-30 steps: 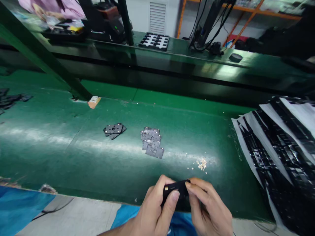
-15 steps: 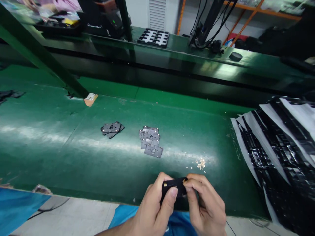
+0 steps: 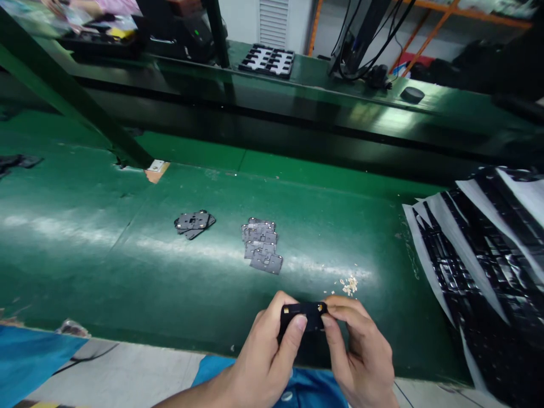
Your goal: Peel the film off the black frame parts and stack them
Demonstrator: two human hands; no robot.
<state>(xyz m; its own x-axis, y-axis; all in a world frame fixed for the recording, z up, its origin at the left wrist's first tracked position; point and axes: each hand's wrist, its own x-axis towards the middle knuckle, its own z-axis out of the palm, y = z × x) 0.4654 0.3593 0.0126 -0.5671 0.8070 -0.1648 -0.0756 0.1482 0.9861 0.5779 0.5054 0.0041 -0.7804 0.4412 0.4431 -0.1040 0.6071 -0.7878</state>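
A small black plate (image 3: 309,321) with gold-coloured pieces at its two upper corners is held above the bench's front edge. My left hand (image 3: 272,345) grips its left side, thumb across the front. At its right corner, the fingers of my right hand (image 3: 361,345) are pinched together, touching the edge. Just beyond lies a pile of tiny pale pieces (image 3: 350,285). Several overlapping grey plates (image 3: 261,243) lie in a column left of that pile, and a smaller stack of dark plates (image 3: 194,222) is further left.
The green bench (image 3: 127,283) carries black-and-white sheets (image 3: 480,260) at the right. A slanted green post (image 3: 80,96) meets it at the left. On the raised shelf behind stand a slotted tray (image 3: 268,61) and a round black object (image 3: 412,95). A person's arm (image 3: 87,7) shows top left.
The black plate has tilted more level in my hands. My right fingers have shifted slightly at its right corner, and the gold piece there shows more clearly. The view has moved slightly.
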